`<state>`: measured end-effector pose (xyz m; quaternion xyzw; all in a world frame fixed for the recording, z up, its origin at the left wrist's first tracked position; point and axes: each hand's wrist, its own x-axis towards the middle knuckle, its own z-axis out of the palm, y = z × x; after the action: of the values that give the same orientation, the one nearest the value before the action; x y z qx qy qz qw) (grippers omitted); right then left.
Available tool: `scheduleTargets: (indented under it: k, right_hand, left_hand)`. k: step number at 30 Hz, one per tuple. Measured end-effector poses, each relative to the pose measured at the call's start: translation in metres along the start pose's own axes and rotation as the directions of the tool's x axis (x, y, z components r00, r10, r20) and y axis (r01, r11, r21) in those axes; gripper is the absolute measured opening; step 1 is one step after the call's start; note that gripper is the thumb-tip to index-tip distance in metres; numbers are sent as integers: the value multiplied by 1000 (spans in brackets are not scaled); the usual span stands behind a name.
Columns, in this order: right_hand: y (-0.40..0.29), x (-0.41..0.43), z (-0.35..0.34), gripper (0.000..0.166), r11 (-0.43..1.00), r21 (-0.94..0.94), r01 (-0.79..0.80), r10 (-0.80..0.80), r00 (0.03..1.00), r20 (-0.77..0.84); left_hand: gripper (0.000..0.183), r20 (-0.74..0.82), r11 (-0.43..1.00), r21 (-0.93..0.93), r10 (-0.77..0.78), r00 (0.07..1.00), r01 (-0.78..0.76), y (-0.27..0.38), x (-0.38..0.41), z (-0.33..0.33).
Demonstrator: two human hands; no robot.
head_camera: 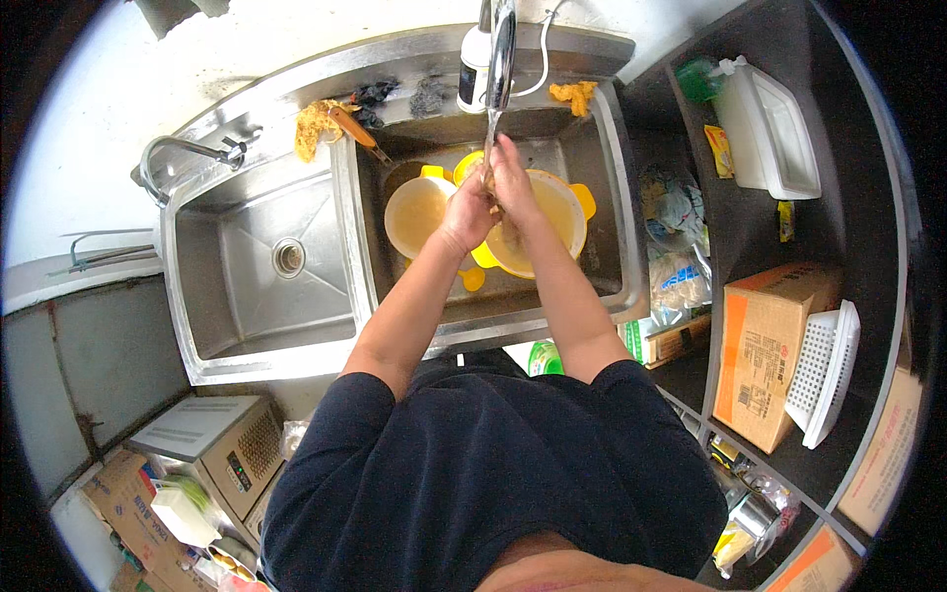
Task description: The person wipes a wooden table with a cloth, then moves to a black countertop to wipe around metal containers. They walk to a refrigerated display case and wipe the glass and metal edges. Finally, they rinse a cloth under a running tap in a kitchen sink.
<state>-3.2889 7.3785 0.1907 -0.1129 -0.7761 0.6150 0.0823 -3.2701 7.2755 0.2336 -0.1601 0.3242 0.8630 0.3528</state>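
Observation:
My left hand (467, 216) and my right hand (513, 185) meet under the running water of the chrome faucet (502, 59). A small brownish thing (489, 180) shows between them; its kind cannot be told. Below, in the right sink basin (603, 244), stand two yellow pots with pale insides: a left pot (414, 218) and a larger right pot (555, 214). Both hold cloudy yellowish liquid. Behind my hands, a yellow rim (466, 167) is partly hidden. A small round yellow piece (473, 280) lies near the front of the basin.
A wooden-handled utensil (352, 126) and an orange cloth (314, 129) lie by the divider. Behind the basin stand a white bottle (473, 70) and another orange cloth (574, 96). Left is a second basin (296, 214) with its faucet (177, 144). Dark shelves (777, 237) hold a cardboard box (762, 362).

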Motion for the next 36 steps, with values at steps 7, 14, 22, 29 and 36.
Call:
scheduleTargets:
  k: [7, 14, 22, 29, 36]
  right_hand:
    - [-12, -41, -4, 25, 946, 139, -294, 191, 848, 494]
    - [-41, -21, -34, 14, 839, 411, -357, 240, 920, 310]
    - [-30, -42, -13, 18, 979, 49, -199, 127, 774, 620]
    - [-44, -20, -41, 10, 790, 514, -334, 217, 937, 274]
    - [-55, -16, -32, 10, 744, 638, -199, 124, 979, 161]
  left_hand:
    - [35, 35, 968, 41, 244, 969, -246, 13, 1, -37]
    - [34, -48, 973, 84, 221, 974, -216, 19, -14, -52]
    - [65, 235, 978, -45, 211, 949, -206, 27, -29, -48]
    - [52, 75, 946, 324, -22, 997, -4, 43, -30, -80]
    - [37, -278, 992, 125, 43, 960, -8, 20, -5, -115]
